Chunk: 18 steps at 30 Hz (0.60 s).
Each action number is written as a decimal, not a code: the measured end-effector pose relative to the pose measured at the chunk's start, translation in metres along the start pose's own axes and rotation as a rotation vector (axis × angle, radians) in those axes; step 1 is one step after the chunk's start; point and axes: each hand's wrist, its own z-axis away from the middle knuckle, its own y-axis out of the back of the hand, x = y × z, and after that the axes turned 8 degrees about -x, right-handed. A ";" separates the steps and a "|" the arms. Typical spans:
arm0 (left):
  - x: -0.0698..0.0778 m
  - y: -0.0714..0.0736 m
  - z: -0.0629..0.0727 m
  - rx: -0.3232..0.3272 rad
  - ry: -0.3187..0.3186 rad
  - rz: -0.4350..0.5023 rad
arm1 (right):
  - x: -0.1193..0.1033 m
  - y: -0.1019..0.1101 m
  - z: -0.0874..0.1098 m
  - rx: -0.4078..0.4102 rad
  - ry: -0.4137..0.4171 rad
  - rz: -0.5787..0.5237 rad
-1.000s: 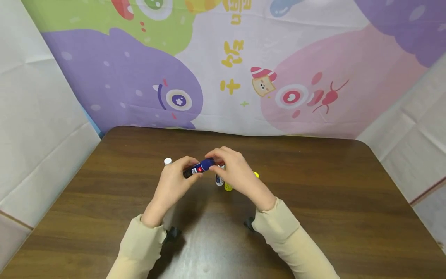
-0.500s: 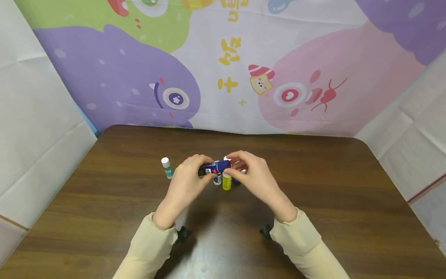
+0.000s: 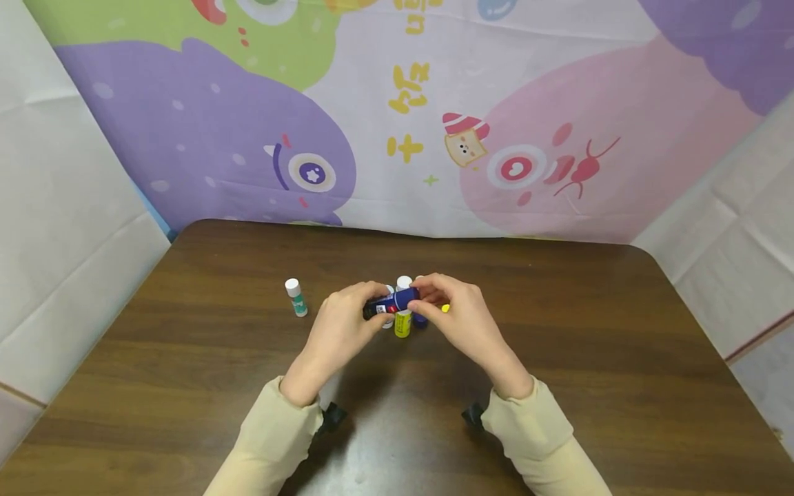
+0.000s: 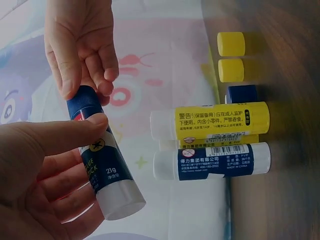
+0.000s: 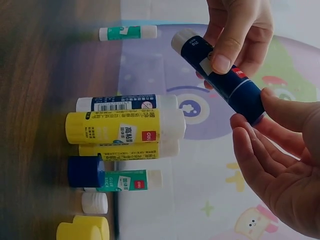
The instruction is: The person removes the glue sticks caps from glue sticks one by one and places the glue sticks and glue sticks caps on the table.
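Observation:
My left hand (image 3: 338,324) holds the body of a dark blue glue stick (image 4: 112,167) with a white base, thumb across its label. At the other end, my right hand (image 3: 468,320) pinches the blue cap (image 5: 247,105) between thumb and fingers. The cap sits against the body. In the head view the stick lies nearly level between both hands, above a group of glue sticks. Among these are a yellow glue stick (image 4: 220,122) and a blue glue stick (image 4: 215,161), both uncapped and upright on the table. Another yellow one stands partly hidden behind them.
A capped green glue stick (image 3: 296,297) stands apart on the left of the brown table (image 3: 155,372). Near the group are another green glue stick (image 5: 132,181), a loose blue cap (image 5: 86,171), a white cap (image 5: 95,203) and two yellow caps (image 4: 231,44). A printed cloth (image 3: 409,193) hangs behind.
Both hands have moved right with the blue glue stick, mostly during the first half second. The green glue stick on the left has come into fuller view. Both hands keep their hold.

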 end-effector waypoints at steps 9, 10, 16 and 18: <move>-0.001 0.001 -0.001 -0.012 -0.013 0.033 | 0.000 0.003 0.001 -0.010 0.034 -0.008; -0.001 0.001 0.000 -0.018 -0.014 0.038 | 0.000 0.003 0.001 -0.012 0.040 -0.010; -0.005 0.003 0.000 -0.075 0.005 0.057 | 0.000 0.006 0.003 -0.019 0.062 -0.020; -0.007 0.004 0.000 -0.081 0.012 0.058 | 0.000 0.006 0.003 -0.017 0.070 -0.027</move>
